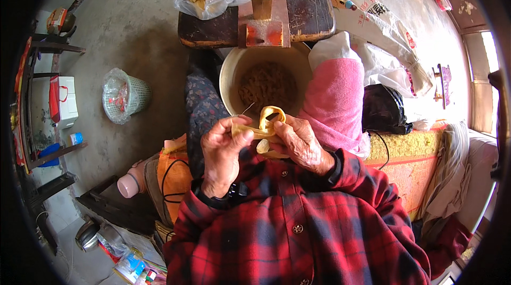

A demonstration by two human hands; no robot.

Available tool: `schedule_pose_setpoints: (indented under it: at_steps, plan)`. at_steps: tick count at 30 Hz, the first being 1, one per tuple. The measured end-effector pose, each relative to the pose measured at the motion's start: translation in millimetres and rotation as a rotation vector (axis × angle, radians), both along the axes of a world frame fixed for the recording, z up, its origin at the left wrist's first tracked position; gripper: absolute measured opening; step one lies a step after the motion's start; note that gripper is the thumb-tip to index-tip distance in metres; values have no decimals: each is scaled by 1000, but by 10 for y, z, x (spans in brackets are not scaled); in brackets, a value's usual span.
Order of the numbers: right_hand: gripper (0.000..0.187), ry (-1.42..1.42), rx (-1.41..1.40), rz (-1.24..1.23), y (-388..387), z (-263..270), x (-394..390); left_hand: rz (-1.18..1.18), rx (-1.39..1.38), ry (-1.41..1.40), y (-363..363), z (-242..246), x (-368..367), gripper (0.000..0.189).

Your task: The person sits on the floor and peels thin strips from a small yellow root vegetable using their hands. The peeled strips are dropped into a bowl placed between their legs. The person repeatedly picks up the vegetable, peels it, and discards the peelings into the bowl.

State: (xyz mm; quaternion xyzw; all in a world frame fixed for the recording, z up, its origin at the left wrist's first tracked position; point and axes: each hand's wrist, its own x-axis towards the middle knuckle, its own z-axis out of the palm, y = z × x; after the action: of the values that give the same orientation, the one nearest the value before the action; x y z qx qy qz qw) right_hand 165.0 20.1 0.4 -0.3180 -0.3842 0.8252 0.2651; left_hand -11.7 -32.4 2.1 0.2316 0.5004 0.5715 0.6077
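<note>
A pale yellow, flexible strip (255, 130), its material hard to tell, is bent into a loop between my two hands. My left hand (224, 143) pinches its flat end between thumb and fingers. A thin, wire-like piece (248, 108) sticks up by the left fingertips. My right hand (299, 141) grips the strip at the base of the loop. Another curl of the yellow material (262, 147) shows under the right fingers. Below and beyond the hands, a deep round pot (226, 79) between the knees holds many small brownish pieces (265, 85), too dim to identify.
A dark wooden bench (307, 1) ahead carries a wooden block (262, 5) and a clear plastic bag (215, 5) of yellow pieces. A pink towel (333, 89) covers the right knee. At left stands a lined mesh basket (137, 93); at right lie a printed sack (383, 17) and black bag (383, 107).
</note>
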Motion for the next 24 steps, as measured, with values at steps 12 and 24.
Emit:
schedule_pose_setpoints:
  at_steps: [12, 24]
  plan:
    - [32, -140, 189, 90, 51, -214, -22, 16, -11, 47, 169, -223, 113, 16]
    - [35, -179, 236, 173, 128, -134, 0, -147, 180, 357, 218, -104, 150, 14]
